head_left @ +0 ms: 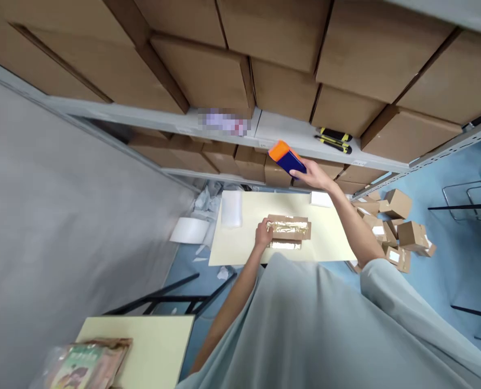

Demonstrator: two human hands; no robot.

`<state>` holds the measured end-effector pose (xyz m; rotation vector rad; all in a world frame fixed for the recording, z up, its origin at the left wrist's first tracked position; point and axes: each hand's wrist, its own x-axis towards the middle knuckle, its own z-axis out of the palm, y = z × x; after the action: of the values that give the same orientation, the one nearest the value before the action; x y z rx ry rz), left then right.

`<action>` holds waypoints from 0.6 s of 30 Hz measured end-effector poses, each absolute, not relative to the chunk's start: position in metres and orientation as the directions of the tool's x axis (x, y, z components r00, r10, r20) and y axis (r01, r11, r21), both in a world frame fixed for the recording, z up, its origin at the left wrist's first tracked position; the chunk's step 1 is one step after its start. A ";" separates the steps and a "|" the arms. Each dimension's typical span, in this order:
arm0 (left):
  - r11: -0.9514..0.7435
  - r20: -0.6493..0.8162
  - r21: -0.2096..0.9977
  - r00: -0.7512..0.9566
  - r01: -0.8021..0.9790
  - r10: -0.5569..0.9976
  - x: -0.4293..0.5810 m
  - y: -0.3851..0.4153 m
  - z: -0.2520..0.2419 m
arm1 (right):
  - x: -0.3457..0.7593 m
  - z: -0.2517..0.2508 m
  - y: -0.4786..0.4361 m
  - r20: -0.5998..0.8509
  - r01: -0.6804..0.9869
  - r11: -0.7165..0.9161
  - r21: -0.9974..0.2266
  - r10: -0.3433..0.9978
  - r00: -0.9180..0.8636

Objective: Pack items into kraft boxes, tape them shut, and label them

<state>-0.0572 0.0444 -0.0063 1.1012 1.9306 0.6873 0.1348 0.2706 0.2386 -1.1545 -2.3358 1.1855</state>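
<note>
In the head view, my right hand (314,175) is raised in front of the shelf, its fingers closed around a boxy orange and dark-blue object (288,161) whose exact kind I cannot make out. Below it, a small flat cardboard box (291,233) lies on the pale yellow table (260,204), with shiny clear tape across its top and along its near side. My left hand (264,235) grips this box at its left end, fingers curled over the edge.
Shelves of cardboard boxes (202,75) stand ahead; two utility knives (333,141) lie on one shelf. On the table are a translucent plastic stack (231,209) and a white box (320,199). Boxes (411,236) litter the floor rightward. Another table (151,340) holds packaged goods behind left.
</note>
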 end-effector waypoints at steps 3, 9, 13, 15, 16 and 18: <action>0.430 -0.331 0.779 -0.284 0.456 0.900 -0.057 0.042 -0.014 | 0.175 0.200 0.201 -0.242 0.288 -0.052 -0.956 0.693 -0.679; 0.388 -0.313 0.812 -0.236 0.436 0.920 -0.057 0.027 -0.016 | 0.208 0.132 0.096 -0.544 0.269 -0.474 -0.838 0.687 -0.482; 0.413 -0.359 0.803 -0.204 0.429 0.911 -0.058 0.012 -0.014 | 0.215 0.110 0.076 -0.592 0.298 -0.513 -0.805 0.660 -0.463; 0.428 -0.377 0.798 -0.201 0.424 0.904 -0.058 0.008 -0.008 | 0.218 0.104 0.077 -0.587 0.324 -0.490 -0.809 0.654 -0.478; 0.420 -0.365 0.801 -0.209 0.427 0.907 -0.059 0.007 -0.003 | 0.220 0.101 0.079 -0.577 0.340 -0.467 -0.816 0.652 -0.491; 0.373 -0.287 0.817 -0.250 0.440 0.925 -0.059 0.009 0.010 | 0.223 0.097 0.085 -0.549 0.364 -0.411 -0.836 0.644 -0.533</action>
<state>-0.0590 0.0087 0.0105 1.1879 1.8480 0.7794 0.2230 0.0845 0.0967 -1.3961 -1.5756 2.0518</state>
